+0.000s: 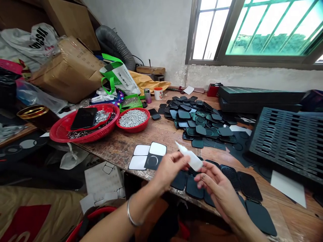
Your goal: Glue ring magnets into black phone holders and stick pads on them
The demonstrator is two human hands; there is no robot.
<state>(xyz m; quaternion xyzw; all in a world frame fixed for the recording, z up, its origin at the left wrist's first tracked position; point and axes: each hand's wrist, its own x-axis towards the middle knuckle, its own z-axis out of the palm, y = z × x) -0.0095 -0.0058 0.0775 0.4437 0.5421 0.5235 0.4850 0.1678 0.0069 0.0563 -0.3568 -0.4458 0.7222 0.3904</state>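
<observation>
A small white squeeze bottle with a pointed nozzle (pixel 193 160) is tilted above the table's front edge, its tip up and to the left. My left hand (pixel 171 166) pinches it near the neck between thumb and fingers. At the bottle's bottom end, the curled fingertips of my right hand (pixel 214 179) hold it. Beneath my hands lie rows of black rounded-square pieces (pixel 194 186), partly hidden by the hands. Left of my left hand are white rounded-square cards (pixel 158 148) and a black square with a ring mark (pixel 152 162).
A heap of black pieces (pixel 200 117) covers the table's middle. Black slotted trays (pixel 285 144) stand to the right. On the left are a red basket (pixel 101 132) and a red bowl of small metal parts (pixel 133 120). A white mug (pixel 158 93) sits farther back.
</observation>
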